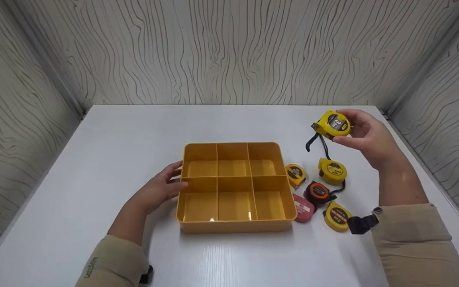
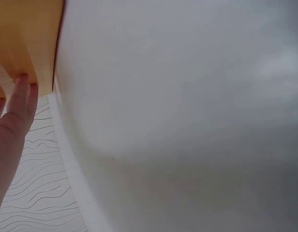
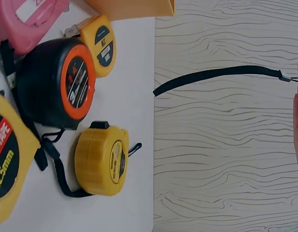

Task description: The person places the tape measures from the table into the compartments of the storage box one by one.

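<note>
In the head view my right hand [image 1: 369,137] pinches a yellow tape measure [image 1: 335,124] above the table's far right, thumb below and fingers behind. Its black wrist strap [image 3: 216,76] hangs free in the right wrist view, where only a sliver of the held case shows. My left hand [image 1: 159,189] holds the left wall of a yellow six-compartment box [image 1: 233,227]. Its thumb lies over the rim, and its fingers [image 2: 18,104] lie against the outer wall in the left wrist view. The compartments hold nothing visible.
Right of the box lie a small yellow-orange tape measure [image 1: 295,174], a red-pink one [image 1: 303,209], a black-and-orange one [image 1: 318,192], a round yellow one [image 1: 333,171] and a yellow one with a red label [image 1: 336,217]. Wood-patterned panels [image 1: 229,52] enclose the white table [image 1: 221,255].
</note>
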The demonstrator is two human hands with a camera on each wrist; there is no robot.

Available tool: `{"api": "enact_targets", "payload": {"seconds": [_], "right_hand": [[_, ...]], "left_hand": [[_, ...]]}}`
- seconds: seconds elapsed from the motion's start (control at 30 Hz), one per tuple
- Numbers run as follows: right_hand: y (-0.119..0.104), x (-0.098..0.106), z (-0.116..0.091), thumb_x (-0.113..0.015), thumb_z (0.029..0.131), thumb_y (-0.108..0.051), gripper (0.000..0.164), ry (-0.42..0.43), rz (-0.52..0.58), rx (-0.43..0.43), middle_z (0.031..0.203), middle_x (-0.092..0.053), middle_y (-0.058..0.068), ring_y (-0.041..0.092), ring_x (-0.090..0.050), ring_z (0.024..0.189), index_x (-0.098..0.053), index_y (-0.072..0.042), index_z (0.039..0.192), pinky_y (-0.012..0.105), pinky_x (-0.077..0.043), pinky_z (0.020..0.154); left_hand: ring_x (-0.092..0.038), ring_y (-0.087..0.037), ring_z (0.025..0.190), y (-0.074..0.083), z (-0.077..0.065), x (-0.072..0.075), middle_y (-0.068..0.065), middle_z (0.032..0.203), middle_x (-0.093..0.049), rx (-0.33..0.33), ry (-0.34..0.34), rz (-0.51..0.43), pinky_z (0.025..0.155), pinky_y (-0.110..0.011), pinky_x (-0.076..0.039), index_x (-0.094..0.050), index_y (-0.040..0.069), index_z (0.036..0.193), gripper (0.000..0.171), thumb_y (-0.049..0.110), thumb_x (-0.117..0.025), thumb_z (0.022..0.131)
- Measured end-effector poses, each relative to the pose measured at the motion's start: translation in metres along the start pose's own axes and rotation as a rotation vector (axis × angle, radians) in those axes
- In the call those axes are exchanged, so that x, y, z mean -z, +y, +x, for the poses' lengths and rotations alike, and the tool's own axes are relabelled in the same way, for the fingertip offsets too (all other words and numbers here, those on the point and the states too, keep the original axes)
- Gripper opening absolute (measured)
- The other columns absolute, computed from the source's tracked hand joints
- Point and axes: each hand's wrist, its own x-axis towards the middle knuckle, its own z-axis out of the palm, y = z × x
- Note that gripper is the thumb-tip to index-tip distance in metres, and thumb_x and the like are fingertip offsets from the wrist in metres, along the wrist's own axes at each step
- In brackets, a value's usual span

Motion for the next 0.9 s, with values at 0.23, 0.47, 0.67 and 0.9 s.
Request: {"api": "enact_targets", "payload": {"seconds": [0.23,0.47,0.67,0.9], "right_hand": [[-0.01,-0.011,0.004,-0.067,0.08,0.001,0.059,-0.039,0.044,0.058,0.126,-0.044,0.011,0.013,-0.049,0.113,-0.04,0.0,0.132,0.014,-0.044,0.088],[-0.02,-0.021,0.008,-0.068,0.08,0.0,0.059,-0.077,0.059,0.061,0.127,-0.043,0.012,0.014,-0.047,0.117,-0.04,-0.001,0.132,0.014,-0.043,0.09],[-0.027,-0.03,0.011,-0.068,0.08,-0.002,0.059,-0.093,0.036,0.074,0.126,-0.045,0.012,0.014,-0.048,0.117,-0.041,-0.002,0.131,0.015,-0.042,0.09],[-0.036,-0.038,0.013,-0.069,0.08,-0.003,0.059,-0.131,0.036,0.105,0.127,-0.045,0.012,0.015,-0.047,0.119,-0.04,-0.002,0.132,0.016,-0.042,0.091]], "left_hand": [[-0.039,-0.019,0.127,0.01,-0.009,-0.002,-0.003,0.146,-0.03,0.0,-0.011,0.005,0.1,-0.039,-0.039,-0.032,0.032,0.14,0.072,0.028,-0.071,0.079],[-0.041,-0.017,0.125,0.0,-0.002,0.001,0.002,0.142,-0.034,0.004,0.007,0.023,0.099,-0.039,-0.04,-0.032,0.033,0.14,0.072,0.03,-0.071,0.079],[-0.042,-0.017,0.124,-0.001,-0.002,0.001,0.0,0.143,-0.033,-0.011,0.0,0.004,0.099,-0.04,-0.039,-0.031,0.032,0.141,0.081,0.036,-0.075,0.073],[-0.04,-0.018,0.125,0.007,-0.01,-0.001,-0.003,0.145,-0.03,-0.003,-0.015,-0.007,0.1,-0.04,-0.039,-0.03,0.029,0.142,0.082,0.035,-0.075,0.073]]}}
